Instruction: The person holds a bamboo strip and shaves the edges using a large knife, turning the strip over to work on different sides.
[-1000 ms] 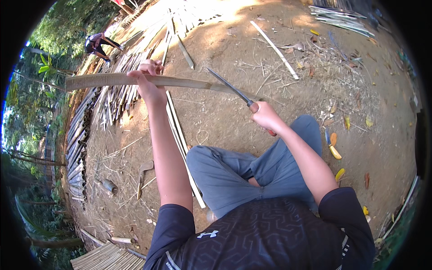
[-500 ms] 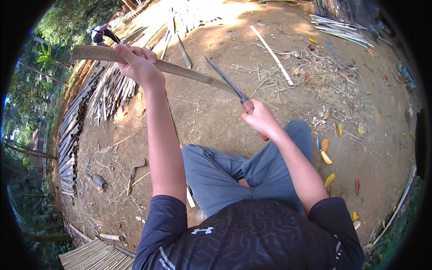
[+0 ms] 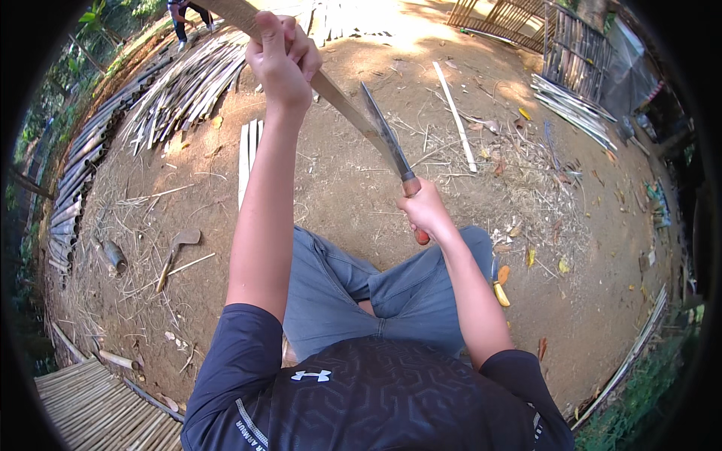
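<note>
My left hand [image 3: 284,64] is raised at the upper left of centre, fingers closed round a long, flat bamboo strip [image 3: 346,113]. The strip slants from the top edge down toward my right hand [image 3: 427,210]. That hand grips the brown wooden handle, red at its butt, of a long knife [image 3: 389,139] with a dark, narrow blade pointing up and away. Blade and strip overlap near the handle, and the strip's lower end lies by the knife. Whether the edge bites into the bamboo I cannot tell. Both hands are above the ground beyond my crossed legs.
A hooked tool with a wooden handle [image 3: 179,252] and a dark cylindrical piece [image 3: 114,257] lie at left. By my right knee is a yellow-handled knife [image 3: 500,292]. Split bamboo [image 3: 184,94] and a row of poles [image 3: 79,169] lie far left, near another person [image 3: 183,19].
My left hand has gone higher in the picture, and the strip slopes more steeply. The knife stands more upright, closer along the strip. The view has shifted, showing more ground at right.
</note>
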### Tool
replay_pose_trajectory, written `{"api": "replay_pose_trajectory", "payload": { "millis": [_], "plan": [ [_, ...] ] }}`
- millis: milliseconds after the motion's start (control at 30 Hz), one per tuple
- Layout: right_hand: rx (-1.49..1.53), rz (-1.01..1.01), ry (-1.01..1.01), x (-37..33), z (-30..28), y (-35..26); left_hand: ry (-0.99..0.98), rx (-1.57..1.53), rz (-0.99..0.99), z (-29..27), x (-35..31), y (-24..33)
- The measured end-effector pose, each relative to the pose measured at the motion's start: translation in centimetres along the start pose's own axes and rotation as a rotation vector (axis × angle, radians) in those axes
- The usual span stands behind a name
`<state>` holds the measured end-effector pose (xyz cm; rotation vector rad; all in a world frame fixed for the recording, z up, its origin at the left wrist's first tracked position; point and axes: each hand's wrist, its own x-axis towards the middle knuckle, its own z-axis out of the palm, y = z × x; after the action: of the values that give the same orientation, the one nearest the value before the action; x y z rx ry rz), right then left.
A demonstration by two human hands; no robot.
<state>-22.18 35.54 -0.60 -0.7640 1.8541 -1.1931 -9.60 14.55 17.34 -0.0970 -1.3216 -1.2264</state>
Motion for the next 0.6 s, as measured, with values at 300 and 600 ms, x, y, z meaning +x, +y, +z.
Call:
{"api": "replay_pose_trajectory", "payload": {
  "millis": [300,600],
  "plan": [
    [0.018,-0.018,0.085,0.3,1.2,1.0,0.159,-0.123,-0.081,1.3,0.8,-0.8],
    [-0.084,-0.243,0.328,-1.2,4.0,1.0,0.080,-0.195,-0.128,4.3,0.3,-1.1]
  ]
}}
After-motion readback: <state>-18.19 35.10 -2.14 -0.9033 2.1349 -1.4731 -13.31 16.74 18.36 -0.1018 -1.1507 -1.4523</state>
